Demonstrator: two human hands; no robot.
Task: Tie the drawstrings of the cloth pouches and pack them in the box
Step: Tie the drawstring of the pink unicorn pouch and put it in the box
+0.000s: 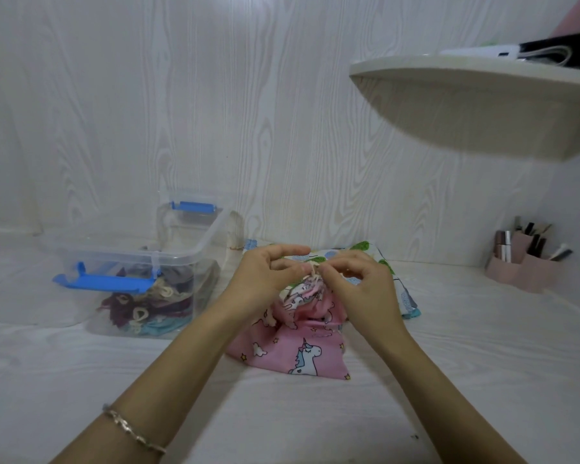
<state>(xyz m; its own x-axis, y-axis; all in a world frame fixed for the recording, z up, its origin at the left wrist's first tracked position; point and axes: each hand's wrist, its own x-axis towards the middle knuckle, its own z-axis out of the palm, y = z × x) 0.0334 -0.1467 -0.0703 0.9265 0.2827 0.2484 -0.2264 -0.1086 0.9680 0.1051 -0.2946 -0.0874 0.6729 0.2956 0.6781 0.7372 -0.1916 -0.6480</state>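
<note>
Pink unicorn pouch [297, 349] sits just under both hands, left hand [265, 279] and right hand [359, 286] pinching its cream drawstring [312, 271], which, I think, needs even pulling; box [141, 272] waits beside left hand.

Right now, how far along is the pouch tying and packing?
Partly done. The clear box already holds several bunched pouches. In hand: the left hand and right hand pinch the drawstring at the gathered neck of the pink unicorn pouch. Left: flat pouches behind it look untied and unpacked.
</note>
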